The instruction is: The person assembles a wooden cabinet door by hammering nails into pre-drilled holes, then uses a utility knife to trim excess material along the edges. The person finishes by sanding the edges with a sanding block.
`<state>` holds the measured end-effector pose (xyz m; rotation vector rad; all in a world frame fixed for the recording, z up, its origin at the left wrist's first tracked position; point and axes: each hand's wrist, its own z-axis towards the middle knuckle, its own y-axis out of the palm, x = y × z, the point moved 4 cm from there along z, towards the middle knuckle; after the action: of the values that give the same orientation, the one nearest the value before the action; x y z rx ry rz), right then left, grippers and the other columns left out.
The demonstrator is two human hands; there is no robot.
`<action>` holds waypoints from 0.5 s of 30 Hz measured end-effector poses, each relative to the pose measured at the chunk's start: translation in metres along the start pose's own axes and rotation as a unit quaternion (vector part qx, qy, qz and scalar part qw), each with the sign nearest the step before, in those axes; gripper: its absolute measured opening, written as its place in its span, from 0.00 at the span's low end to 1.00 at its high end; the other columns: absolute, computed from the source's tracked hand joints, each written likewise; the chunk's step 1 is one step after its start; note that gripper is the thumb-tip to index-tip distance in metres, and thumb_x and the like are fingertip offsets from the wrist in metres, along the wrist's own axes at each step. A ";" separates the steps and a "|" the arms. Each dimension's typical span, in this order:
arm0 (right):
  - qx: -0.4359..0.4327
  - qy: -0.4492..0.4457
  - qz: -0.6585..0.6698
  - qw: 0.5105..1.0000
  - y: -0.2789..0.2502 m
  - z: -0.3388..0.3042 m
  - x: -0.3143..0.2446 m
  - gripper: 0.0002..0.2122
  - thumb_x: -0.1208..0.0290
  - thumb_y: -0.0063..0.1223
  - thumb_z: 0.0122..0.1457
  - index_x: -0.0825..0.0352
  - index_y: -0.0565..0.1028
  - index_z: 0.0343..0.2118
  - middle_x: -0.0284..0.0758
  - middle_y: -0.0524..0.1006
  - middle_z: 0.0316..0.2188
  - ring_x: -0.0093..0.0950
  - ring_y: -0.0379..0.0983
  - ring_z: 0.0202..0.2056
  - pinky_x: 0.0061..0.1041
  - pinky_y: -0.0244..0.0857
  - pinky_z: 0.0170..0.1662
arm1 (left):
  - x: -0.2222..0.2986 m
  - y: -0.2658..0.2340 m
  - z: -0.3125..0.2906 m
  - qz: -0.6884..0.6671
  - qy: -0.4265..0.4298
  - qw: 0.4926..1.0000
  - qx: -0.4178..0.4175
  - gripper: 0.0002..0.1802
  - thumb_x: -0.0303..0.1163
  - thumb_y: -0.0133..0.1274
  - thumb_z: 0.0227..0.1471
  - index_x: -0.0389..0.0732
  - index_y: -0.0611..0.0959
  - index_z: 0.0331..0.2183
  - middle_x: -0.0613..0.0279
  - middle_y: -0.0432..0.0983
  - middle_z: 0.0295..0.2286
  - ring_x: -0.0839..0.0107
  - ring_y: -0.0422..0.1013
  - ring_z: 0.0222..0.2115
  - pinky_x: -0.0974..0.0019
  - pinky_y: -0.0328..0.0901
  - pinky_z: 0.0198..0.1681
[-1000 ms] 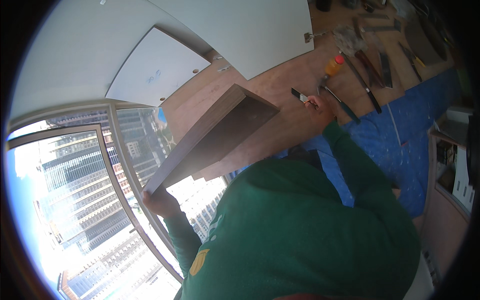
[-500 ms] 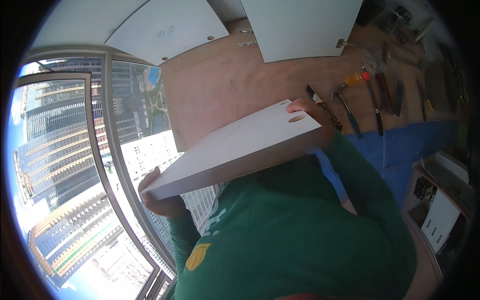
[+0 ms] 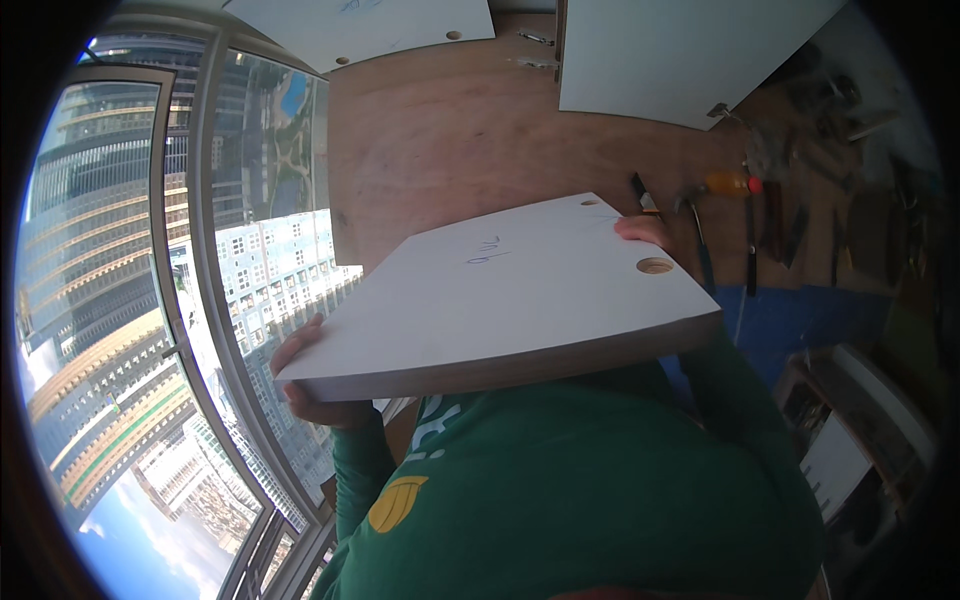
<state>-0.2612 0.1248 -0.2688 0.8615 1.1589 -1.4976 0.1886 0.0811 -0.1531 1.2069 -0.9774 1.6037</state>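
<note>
Window (image 3: 185,300) left of the panel (image 3: 500,300); right of it, hammer (image 3: 700,236) on worktop (image 3: 460,130)

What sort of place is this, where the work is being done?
Probably a makeshift woodworking spot, high in a building: the held white panel, a hammer on a wooden surface and tower blocks outside the window suggest it.

Green long-sleeved top (image 3: 600,470), yellow motif (image 3: 398,504)

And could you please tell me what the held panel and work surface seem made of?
The held panel: probably wood-based board with a smooth white coating or laminate; its edge looks brownish. The work surface: likely plywood, matte, perhaps bare, given its mottled brown face.
</note>
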 end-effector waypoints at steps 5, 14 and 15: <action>-0.041 0.325 0.166 0.930 -0.001 -0.048 0.096 0.25 0.67 0.63 0.58 0.71 0.70 0.56 0.46 0.73 0.52 0.38 0.71 0.54 0.35 0.65 0.58 | 0.005 0.005 0.008 0.020 0.003 1.000 -0.014 0.36 0.64 0.37 0.60 0.38 0.77 0.45 0.49 0.79 0.39 0.47 0.75 0.50 0.41 0.68 0.55; 0.027 0.088 -0.015 0.996 0.000 -0.005 0.000 0.24 0.67 0.63 0.58 0.70 0.70 0.56 0.45 0.73 0.51 0.36 0.72 0.53 0.33 0.65 0.57 | 0.002 0.004 0.007 -0.007 0.003 1.000 -0.006 0.36 0.65 0.37 0.59 0.40 0.77 0.45 0.50 0.79 0.38 0.48 0.74 0.49 0.39 0.64 0.57; 0.022 0.081 -0.018 0.996 -0.001 -0.003 -0.003 0.24 0.67 0.63 0.58 0.70 0.70 0.56 0.44 0.73 0.51 0.36 0.72 0.53 0.33 0.66 0.57 | 0.003 0.005 0.008 -0.011 0.002 1.000 -0.006 0.36 0.65 0.36 0.59 0.40 0.76 0.45 0.50 0.79 0.38 0.48 0.74 0.49 0.39 0.64 0.57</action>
<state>-0.2619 0.1282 -0.2665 1.0122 1.2686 -1.5096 0.1854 0.0729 -0.1490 1.2028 -0.9664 1.5799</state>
